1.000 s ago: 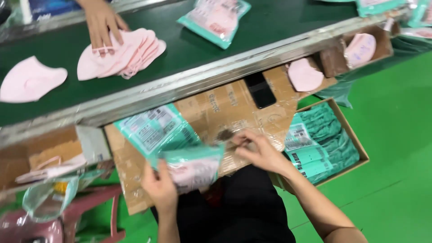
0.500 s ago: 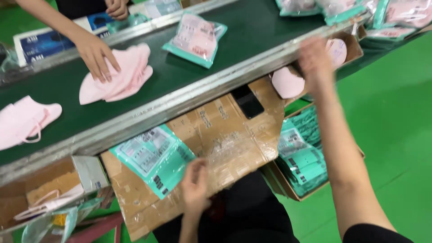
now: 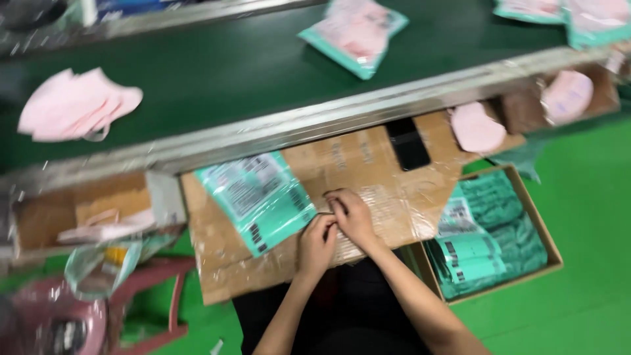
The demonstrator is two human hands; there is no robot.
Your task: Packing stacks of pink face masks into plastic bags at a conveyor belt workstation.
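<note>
My left hand [image 3: 317, 242] and my right hand [image 3: 350, 213] meet fingertip to fingertip on a brown cardboard sheet [image 3: 368, 164] that lies across my lap. The fingers are curled and pinched together; blur hides whether anything small sits between them. Just left of the hands lies a teal packet stack [image 3: 259, 197] on the same sheet. A black phone [image 3: 407, 143] and a loose pink mask [image 3: 476, 126] rest at the sheet's far edge.
A green conveyor belt [image 3: 230, 66] runs behind a metal rail, carrying a pile of pink masks [image 3: 75, 105] and a sealed mask packet [image 3: 355, 33]. At my right a cardboard box [image 3: 536, 223] holds teal packets. A box [image 3: 79, 210] and pink stool [image 3: 151, 296] stand left.
My right hand has come back from the belt's edge to the cardboard sheet and now meets my left hand. Another person's hand has left the pink mask pile. The filled packet has gone from my hands.
</note>
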